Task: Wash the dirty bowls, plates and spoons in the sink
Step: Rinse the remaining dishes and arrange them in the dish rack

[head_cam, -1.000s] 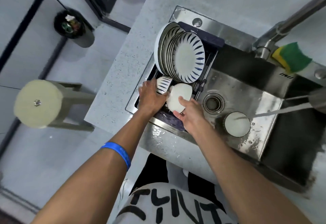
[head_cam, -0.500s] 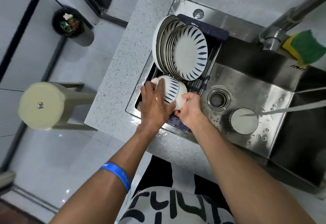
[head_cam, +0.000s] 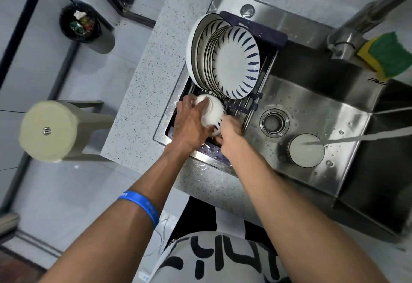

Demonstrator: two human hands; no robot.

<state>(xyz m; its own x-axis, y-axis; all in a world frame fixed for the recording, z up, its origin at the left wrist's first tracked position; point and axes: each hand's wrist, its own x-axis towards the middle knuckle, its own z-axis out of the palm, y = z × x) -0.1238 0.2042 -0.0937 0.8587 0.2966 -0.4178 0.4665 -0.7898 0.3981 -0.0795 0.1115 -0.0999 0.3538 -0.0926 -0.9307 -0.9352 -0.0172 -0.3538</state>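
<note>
An upturned white bowl with blue stripes (head_cam: 214, 112) sits at the near end of the dark drying rack (head_cam: 256, 35) over the sink's left side. My left hand (head_cam: 189, 122) grips the bowl from the left, fingers curled over its base. My right hand (head_cam: 229, 133) holds its near rim from below right. Several blue-patterned plates (head_cam: 231, 61) stand upright in the rack behind. Another white bowl (head_cam: 306, 150) stands in the sink basin (head_cam: 316, 104) under a running stream of water (head_cam: 361, 136).
A green and yellow sponge (head_cam: 388, 54) lies by the tap (head_cam: 365, 17) at the back right. The drain (head_cam: 274, 122) is beside the rack. A speckled counter (head_cam: 142, 86) runs left of the sink. On the floor stand a stool (head_cam: 49, 131) and a bin (head_cam: 82, 24).
Both hands turned the bowl over in the rack: its white inside faced up, then its striped side, now its base. The view shifted slightly.
</note>
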